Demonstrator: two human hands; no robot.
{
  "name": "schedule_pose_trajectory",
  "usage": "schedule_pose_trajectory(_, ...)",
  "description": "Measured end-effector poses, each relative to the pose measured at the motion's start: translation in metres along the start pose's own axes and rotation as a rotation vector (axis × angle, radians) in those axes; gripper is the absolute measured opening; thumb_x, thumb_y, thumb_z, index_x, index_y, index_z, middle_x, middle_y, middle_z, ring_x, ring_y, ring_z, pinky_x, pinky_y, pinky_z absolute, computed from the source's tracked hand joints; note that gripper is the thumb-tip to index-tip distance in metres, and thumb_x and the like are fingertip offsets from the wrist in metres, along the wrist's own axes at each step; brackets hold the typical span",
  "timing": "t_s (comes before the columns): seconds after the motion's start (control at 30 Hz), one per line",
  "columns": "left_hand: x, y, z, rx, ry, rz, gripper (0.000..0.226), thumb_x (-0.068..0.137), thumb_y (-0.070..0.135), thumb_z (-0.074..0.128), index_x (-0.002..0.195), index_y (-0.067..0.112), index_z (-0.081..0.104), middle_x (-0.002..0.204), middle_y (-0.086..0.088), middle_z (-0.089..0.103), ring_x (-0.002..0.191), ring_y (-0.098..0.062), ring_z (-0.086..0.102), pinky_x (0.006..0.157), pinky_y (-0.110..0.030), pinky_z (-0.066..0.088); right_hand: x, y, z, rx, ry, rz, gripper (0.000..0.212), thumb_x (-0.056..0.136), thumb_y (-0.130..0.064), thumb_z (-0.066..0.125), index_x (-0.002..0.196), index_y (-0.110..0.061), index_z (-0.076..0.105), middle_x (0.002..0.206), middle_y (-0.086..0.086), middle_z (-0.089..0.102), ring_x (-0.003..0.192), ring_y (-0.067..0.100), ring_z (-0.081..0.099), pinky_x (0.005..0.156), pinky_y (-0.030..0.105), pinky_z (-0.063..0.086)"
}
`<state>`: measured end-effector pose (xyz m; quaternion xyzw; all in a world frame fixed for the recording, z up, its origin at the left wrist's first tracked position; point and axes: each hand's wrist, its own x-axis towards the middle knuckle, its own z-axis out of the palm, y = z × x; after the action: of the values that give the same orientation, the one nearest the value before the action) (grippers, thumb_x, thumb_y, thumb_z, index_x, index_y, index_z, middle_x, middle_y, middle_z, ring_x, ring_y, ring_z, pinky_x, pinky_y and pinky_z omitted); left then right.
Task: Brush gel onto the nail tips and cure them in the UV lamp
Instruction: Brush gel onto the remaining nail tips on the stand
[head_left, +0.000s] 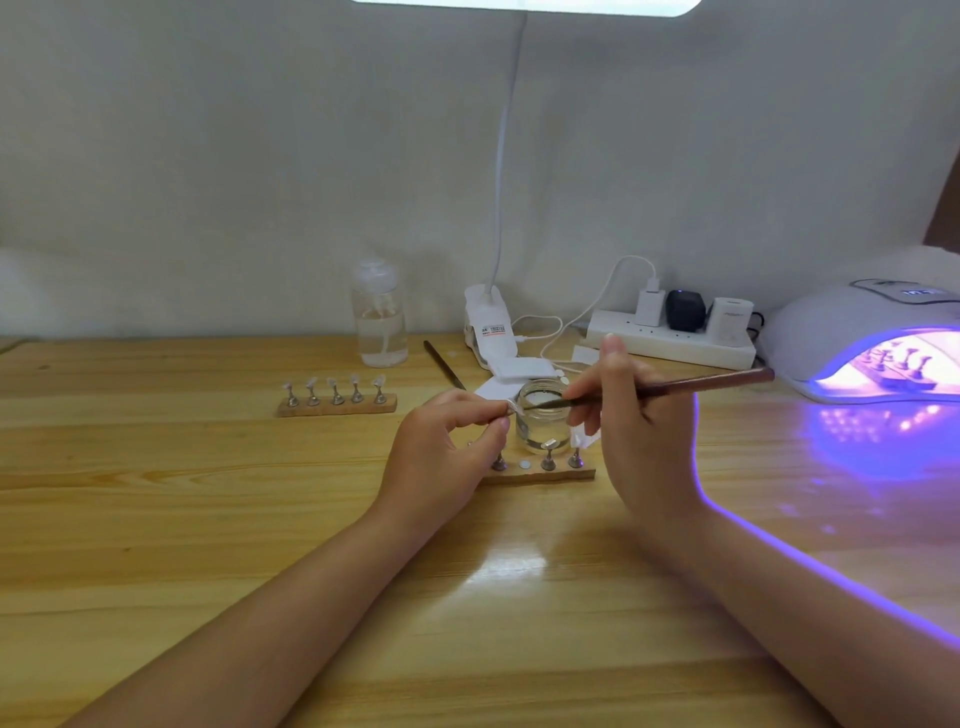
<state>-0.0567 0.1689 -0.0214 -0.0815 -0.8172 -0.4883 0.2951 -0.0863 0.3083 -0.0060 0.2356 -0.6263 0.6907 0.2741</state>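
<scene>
Clear pump bottle (380, 317) upright at back of wooden table (156, 519). White power strip (670, 340) against wall, three plugs seated. Clip lamp base (485, 322) between bottle and strip, white cable (540, 325) looping beside.

I'm counting two wooden holder strips on the tabletop: far strip (336, 404) carrying five nail tips, near strip (540, 473) showing three stands, rest hidden behind my hand. One glass jar (542, 420), one clear bottle (380, 317), one UV lamp (862, 343) glowing, one power strip (670, 344) taking three plugs. Two brushes: one (670, 387) I'm holding, one spare (444, 365) lying flat.
</scene>
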Motion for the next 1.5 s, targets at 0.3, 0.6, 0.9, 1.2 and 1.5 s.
schedule_pose_trajectory(0.3,0.0006,-0.001,-0.0001,0.018,0.003,-0.003,0.012,0.081,0.007,0.065,0.09,0.011,0.072,0.079,0.012,0.062,0.078,0.01,0.055,0.07,0.0,0.037,-0.0008,-0.0009,0.0022,-0.01,-0.078,0.026,0.04,0.089,-0.038,0.045,0.059,-0.019,0.062,0.05,-0.006,0.059,0.048,0.003,0.055,0.05,0.016,0.043)
schedule_pose_trajectory(0.6,0.0011,-0.0009,0.0002,0.03,0.002,-0.003,0.013,0.081,0.007,0.065,0.091,0.011,0.073,0.079,0.013,0.062,0.078,0.007,0.056,0.072,0.0,0.036,-0.0005,0.0007,0.001,0.022,-0.029,0.015,0.043,0.095,-0.03,0.045,0.057,-0.016,0.061,0.052,-0.007,0.06,0.048,0.003,0.055,0.05,0.014,0.043)
schedule_pose_trajectory(0.9,-0.0005,0.0034,0.0005,-0.022,-0.013,0.004,0.014,0.081,-0.001,0.063,0.09,0.005,0.072,0.077,0.004,0.061,0.071,0.01,0.056,0.061,0.0,0.04,-0.0002,-0.0005,0.0038,-0.015,-0.095,0.012,0.04,0.087,-0.04,0.045,0.06,-0.018,0.063,0.051,-0.005,0.059,0.049,0.004,0.056,0.052,0.015,0.044)
schedule_pose_trajectory(1.2,0.0004,0.0023,-0.0008,0.034,-0.009,-0.002,0.014,0.081,0.006,0.065,0.092,0.011,0.072,0.078,0.009,0.063,0.079,0.002,0.057,0.071,-0.001,0.037,0.0016,0.0017,-0.0021,0.006,-0.004,0.008,0.046,0.092,-0.029,0.043,0.051,-0.016,0.061,0.044,-0.001,0.055,0.043,0.004,0.05,0.049,0.013,0.039)
schedule_pose_trajectory(1.5,0.0008,0.0007,0.0,0.022,0.005,-0.016,0.013,0.08,0.005,0.066,0.089,0.011,0.072,0.076,0.009,0.063,0.078,0.0,0.058,0.071,-0.001,0.038,-0.0005,-0.0006,0.0018,-0.024,-0.102,-0.002,0.039,0.089,-0.036,0.045,0.06,-0.018,0.063,0.05,-0.007,0.059,0.048,0.004,0.056,0.052,0.015,0.044)
